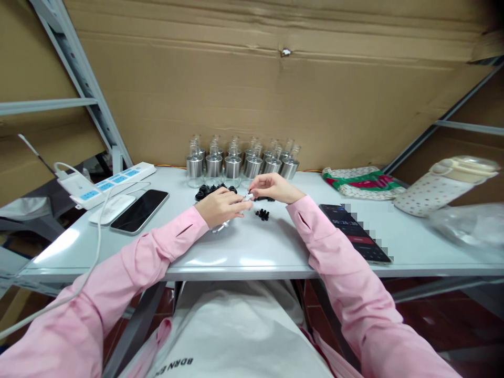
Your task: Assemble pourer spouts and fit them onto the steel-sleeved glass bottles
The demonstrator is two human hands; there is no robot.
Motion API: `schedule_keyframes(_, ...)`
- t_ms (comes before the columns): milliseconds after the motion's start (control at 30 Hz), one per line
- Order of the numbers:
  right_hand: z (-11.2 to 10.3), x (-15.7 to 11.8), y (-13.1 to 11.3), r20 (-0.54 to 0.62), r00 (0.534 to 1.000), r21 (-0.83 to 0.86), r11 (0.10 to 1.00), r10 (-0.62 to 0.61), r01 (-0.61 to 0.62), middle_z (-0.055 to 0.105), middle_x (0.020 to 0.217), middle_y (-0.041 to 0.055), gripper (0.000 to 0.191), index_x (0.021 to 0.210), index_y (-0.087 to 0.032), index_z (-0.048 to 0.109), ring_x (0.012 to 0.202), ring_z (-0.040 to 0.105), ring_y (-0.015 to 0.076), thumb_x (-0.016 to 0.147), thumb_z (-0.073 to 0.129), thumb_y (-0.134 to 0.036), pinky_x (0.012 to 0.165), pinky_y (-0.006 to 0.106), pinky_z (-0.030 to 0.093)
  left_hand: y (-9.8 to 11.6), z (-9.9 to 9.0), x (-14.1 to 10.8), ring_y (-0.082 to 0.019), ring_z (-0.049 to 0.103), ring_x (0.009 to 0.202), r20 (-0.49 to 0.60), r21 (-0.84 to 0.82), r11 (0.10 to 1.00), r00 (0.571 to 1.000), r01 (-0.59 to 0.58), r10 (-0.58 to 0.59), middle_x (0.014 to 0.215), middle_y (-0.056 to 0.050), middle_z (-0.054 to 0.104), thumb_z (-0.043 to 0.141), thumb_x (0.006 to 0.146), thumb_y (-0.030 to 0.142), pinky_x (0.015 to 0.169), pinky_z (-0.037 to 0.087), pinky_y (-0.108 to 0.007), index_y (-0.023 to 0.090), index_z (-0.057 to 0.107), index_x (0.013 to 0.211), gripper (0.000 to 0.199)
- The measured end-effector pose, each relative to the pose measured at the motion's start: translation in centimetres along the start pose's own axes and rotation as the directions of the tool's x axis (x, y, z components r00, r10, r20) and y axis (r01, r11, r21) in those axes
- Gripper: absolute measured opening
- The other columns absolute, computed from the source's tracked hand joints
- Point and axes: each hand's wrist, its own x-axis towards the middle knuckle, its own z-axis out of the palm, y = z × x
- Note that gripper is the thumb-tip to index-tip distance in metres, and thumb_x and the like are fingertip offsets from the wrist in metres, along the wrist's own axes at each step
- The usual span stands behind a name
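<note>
My left hand (223,206) and my right hand (274,188) meet over the middle of the table. A small white piece (248,197) sits at the fingertips of my left hand. My right thumb and forefinger pinch together right at that piece; a dark speck shows there, too small to name. Just below lies a little cluster of small black parts (262,214). Behind my left hand is a heap of black pieces (210,192), partly covered by it. Some shiny clear or silvery items (221,227) show under my left wrist.
Several glass-necked bottles with metal sleeves (213,166) stand in rows at the back. On the left are a phone (140,212), a white power bank (112,209) and a power strip (118,184). A phone with a timer (354,233), patterned cloth (362,182) and dotted tumbler (437,186) occupy the right.
</note>
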Motion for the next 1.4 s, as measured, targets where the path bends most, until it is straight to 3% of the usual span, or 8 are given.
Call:
schedule_keyframes(267, -0.32, -0.34, -0.37, 0.01, 1.0, 0.147, 0.989, 0.001, -0.003, 0.069, 0.07, 0.0004, 0.03, 0.083, -0.016, 0.07, 0.066, 0.063, 0.0101, 0.056, 0.076, -0.028, 0.074, 0.027, 0.049, 0.06, -0.04, 0.02, -0.009, 0.061, 0.079, -0.074, 0.001, 1.0, 0.997, -0.015, 0.015, 0.094, -0.002, 0.067, 0.042, 0.091, 0.029, 0.076, 0.037, -0.024, 0.021, 0.054, 0.104, 0.02)
schedule_keyframes(600, -0.38, -0.47, -0.36, 0.002, 0.999, 0.274, 0.96, -0.055, 0.052, 0.066, 0.068, -0.0017, 0.027, 0.058, -0.013, 0.06, 0.059, 0.062, 0.0083, 0.043, 0.082, -0.019, 0.062, 0.024, 0.051, 0.04, 0.11, 0.01, -0.01, 0.061, 0.081, -0.021, -0.012, 1.0, 1.0, 0.013, -0.013, 0.095, -0.004, 0.066, 0.039, 0.091, 0.031, 0.077, 0.037, -0.025, 0.022, 0.054, 0.107, 0.023)
schedule_keyframes(833, -0.32, -0.5, -0.34, 0.049, 0.997, 0.276, 0.96, -0.064, 0.048, 0.066, 0.067, -0.002, 0.025, 0.059, -0.013, 0.062, 0.059, 0.063, 0.0081, 0.045, 0.082, -0.016, 0.06, 0.022, 0.051, 0.11, -0.22, 0.2, -0.012, 0.058, 0.072, -0.09, 0.051, 0.998, 0.996, -0.021, 0.026, 0.081, -0.001, 0.063, 0.046, 0.088, 0.029, 0.072, 0.036, -0.025, 0.021, 0.055, 0.102, 0.018)
schedule_keyframes(1067, -0.29, -0.44, -0.21, 0.06, 0.997, 0.273, 0.962, -0.05, 0.032, 0.068, 0.066, -0.001, 0.024, 0.062, -0.014, 0.064, 0.058, 0.064, 0.0087, 0.047, 0.082, -0.019, 0.061, 0.021, 0.05, 0.08, -0.23, 0.22, -0.013, 0.057, 0.075, 0.048, 0.073, 0.997, 0.999, -0.004, 0.001, 0.085, -0.003, 0.062, 0.047, 0.088, 0.029, 0.072, 0.035, -0.026, 0.022, 0.054, 0.106, 0.021)
schedule_keyframes(1400, -0.29, -0.49, -0.3, 0.066, 0.995, 0.252, 0.966, -0.07, 0.052, 0.068, 0.062, 0.0, 0.022, 0.062, -0.013, 0.065, 0.056, 0.063, 0.0091, 0.049, 0.081, -0.021, 0.059, 0.022, 0.049, 0.14, -0.2, 0.11, -0.013, 0.057, 0.076, 0.055, 0.064, 0.998, 0.998, 0.0, -0.003, 0.087, -0.002, 0.061, 0.045, 0.089, 0.029, 0.073, 0.036, -0.026, 0.023, 0.053, 0.107, 0.021)
